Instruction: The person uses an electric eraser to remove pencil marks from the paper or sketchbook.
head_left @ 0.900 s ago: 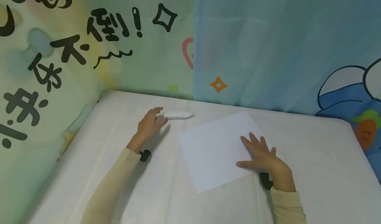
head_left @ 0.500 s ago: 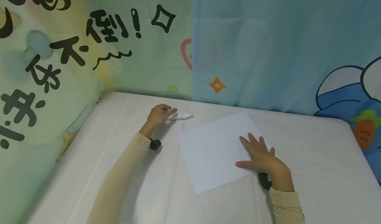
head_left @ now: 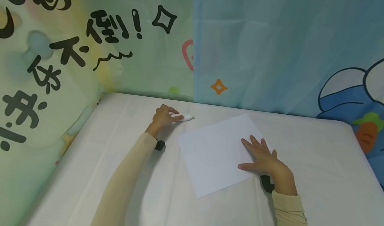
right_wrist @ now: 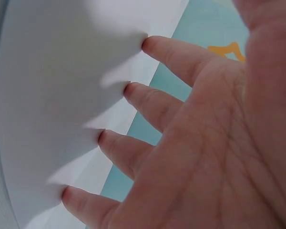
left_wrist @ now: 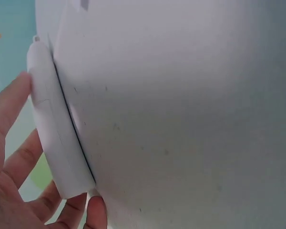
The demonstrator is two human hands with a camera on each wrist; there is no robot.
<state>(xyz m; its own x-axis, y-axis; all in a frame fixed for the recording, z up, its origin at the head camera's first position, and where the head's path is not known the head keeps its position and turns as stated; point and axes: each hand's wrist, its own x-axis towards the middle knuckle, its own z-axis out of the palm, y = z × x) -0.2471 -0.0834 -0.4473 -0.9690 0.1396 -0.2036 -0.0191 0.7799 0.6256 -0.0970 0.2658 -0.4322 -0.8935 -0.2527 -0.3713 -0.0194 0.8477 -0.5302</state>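
Covering most of the white pen [head_left: 185, 118], curled left grip [head_left: 163, 116]; right grip [head_left: 264, 157] flat on paper [head_left: 214, 152].

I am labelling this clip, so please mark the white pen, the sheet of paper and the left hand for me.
white pen [head_left: 188, 118]: head view, on the bare tip end that pokes out past the fingers.
sheet of paper [head_left: 214, 152]: head view, on its bare middle.
left hand [head_left: 163, 116]: head view, on the back of the hand.

White-covered table [head_left: 315, 172], green cartoon cloth [head_left: 60, 62] left — black lettering; blue cloth [head_left: 270, 46] behind
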